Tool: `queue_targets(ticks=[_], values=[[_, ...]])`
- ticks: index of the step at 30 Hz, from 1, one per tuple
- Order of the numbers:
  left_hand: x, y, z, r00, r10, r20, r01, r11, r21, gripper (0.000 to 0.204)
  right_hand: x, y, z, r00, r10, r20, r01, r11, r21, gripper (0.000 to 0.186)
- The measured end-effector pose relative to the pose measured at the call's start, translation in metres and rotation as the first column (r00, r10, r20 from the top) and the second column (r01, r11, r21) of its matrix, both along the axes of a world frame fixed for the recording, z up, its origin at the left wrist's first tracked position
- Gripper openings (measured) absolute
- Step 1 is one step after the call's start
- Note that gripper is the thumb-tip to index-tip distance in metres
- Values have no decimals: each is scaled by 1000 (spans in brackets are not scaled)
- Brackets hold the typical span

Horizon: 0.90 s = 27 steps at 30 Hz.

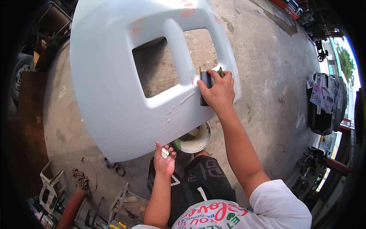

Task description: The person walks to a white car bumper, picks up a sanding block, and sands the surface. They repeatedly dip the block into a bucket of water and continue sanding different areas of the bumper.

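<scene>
A large pale grey-blue vehicle panel (110, 87) with two cut-out openings spreads out in front of me. Reddish patches mark its far edge and the strip between the openings, and water drops lie on its near part. My right hand (219, 89) grips a dark sanding block (206, 82) with sandpaper folded round it, pressed to the panel beside the right opening. Below the panel's near edge, my left hand (164, 162) is palm up, its fingers curled round a small whitish bar (165, 152) whose exact kind I cannot make out.
A whitish bucket (207, 140) stands under the panel's near edge, with something green beside it. A broken plastic chair (49, 187), a chain (80, 178) and metal bars lie at lower left. A wheel (21, 76) is at far left, and a paper-covered vehicle (324, 99) at right.
</scene>
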<state>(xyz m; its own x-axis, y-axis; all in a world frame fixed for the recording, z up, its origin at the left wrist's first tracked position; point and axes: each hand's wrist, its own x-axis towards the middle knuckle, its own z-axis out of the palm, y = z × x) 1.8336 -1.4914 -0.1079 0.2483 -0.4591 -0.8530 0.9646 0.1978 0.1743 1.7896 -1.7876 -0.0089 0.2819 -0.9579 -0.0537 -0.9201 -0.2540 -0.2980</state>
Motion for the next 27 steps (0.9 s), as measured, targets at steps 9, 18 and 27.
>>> queue_targets(ticks=[9,18,27], values=[[13,-5,-24,910,-349,-222,318,934,-166,37,51,38,-11,971,-216,-99,205,973,-103,48],[46,15,-25,763,-547,-345,421,825,-377,33,74,52,-25,889,-421,-179,378,897,-230,44],[57,12,-27,689,-611,-390,431,778,-456,35,80,33,-18,859,-486,-157,453,867,-208,40]])
